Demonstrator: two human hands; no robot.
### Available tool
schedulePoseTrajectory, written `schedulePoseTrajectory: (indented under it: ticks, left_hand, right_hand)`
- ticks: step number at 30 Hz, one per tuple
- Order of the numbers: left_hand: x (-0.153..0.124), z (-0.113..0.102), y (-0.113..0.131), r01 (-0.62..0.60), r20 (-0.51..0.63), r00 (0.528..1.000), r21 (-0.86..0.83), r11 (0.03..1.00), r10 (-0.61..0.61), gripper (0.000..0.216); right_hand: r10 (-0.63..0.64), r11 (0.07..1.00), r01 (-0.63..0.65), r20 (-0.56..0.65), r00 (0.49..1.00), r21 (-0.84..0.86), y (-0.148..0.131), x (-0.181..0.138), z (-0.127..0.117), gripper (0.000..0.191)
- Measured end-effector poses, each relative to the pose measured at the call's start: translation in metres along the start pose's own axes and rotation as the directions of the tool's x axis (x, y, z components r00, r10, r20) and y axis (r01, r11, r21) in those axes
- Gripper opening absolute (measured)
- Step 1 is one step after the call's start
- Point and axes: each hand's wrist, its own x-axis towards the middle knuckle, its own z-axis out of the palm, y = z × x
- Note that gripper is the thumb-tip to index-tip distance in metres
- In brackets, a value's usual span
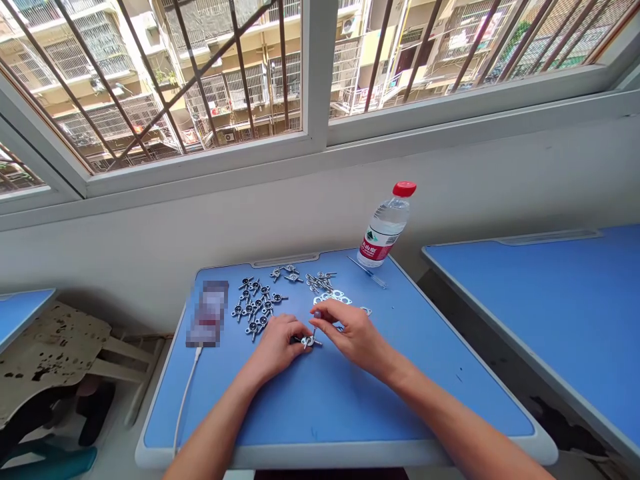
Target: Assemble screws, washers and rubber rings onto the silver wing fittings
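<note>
My left hand (280, 341) rests on the blue desk with its fingers closed on a small metal fitting (311, 341). Above that fitting, my right hand (356, 332) pinches the short handle of a small screwdriver (318, 315), its thin shaft pointing down at the piece. Whether the tip touches a screw is too small to tell. Left of my hands lies a group of dark, round-centred metal fittings (257, 303). A few silver fittings (293, 277) sit behind them. Beyond my right hand are a pile of slim metal pieces (320, 281) and flat plates with holes (339, 295), partly covered by that hand.
A water bottle (384, 230) with a red cap stands at the desk's back right, beside a thin pen-like tool (369, 273). A pixelated phone-like object (207, 313) with a white cable (185, 397) lies left. Another blue desk (560, 293) stands right; a barred window is ahead.
</note>
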Motion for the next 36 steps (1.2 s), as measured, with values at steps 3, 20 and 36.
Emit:
schedulePoseTrajectory:
  ticks: [3,20,36]
  left_hand:
    - [0.000,0.001,-0.001,0.002,-0.008,1.000,-0.001,1.000,-0.002,0.011]
    - [0.001,0.001,0.000,0.008,-0.001,1.000,-0.010,1.000,-0.008,0.013]
    - [0.000,0.000,0.002,0.008,0.001,1.000,-0.003,1.000,-0.008,0.012]
  right_hand:
    - [-0.053,0.998,0.055,0.040,0.998,-0.041,0.000,0.000,-0.001,0.024]
    - [-0.055,0.998,0.055,0.008,0.998,-0.015,-0.004,0.006,-0.013,0.021]
    - [-0.082,0.991,0.090,0.074,0.994,-0.103,-0.001,0.002,-0.011,0.027]
